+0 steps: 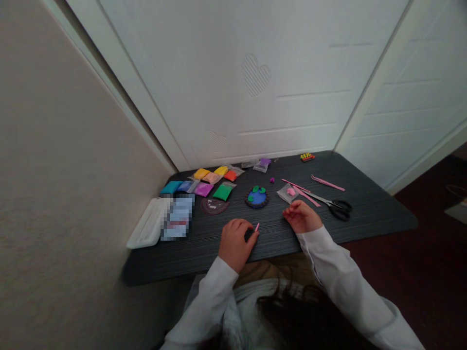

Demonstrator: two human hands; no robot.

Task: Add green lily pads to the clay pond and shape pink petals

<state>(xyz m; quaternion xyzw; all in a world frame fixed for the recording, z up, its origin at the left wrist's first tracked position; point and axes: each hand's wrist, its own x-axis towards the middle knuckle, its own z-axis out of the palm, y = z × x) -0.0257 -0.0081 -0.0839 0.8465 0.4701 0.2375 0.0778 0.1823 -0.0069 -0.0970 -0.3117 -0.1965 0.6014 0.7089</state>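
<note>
Resting my curled left hand (237,243) by a pink stick (257,227) (either hand's grip: can't tell), I've clay (291,191) past my right hand (302,217), perhaps for reach.

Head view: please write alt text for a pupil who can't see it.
A person's left hand has a thin pink piece at its fingertips, while the right hand is near a clear bag with a pink lump. Beyond them on a dark table sits a round blue disc with green spots; colourful packets lie left, scissors right.
</note>
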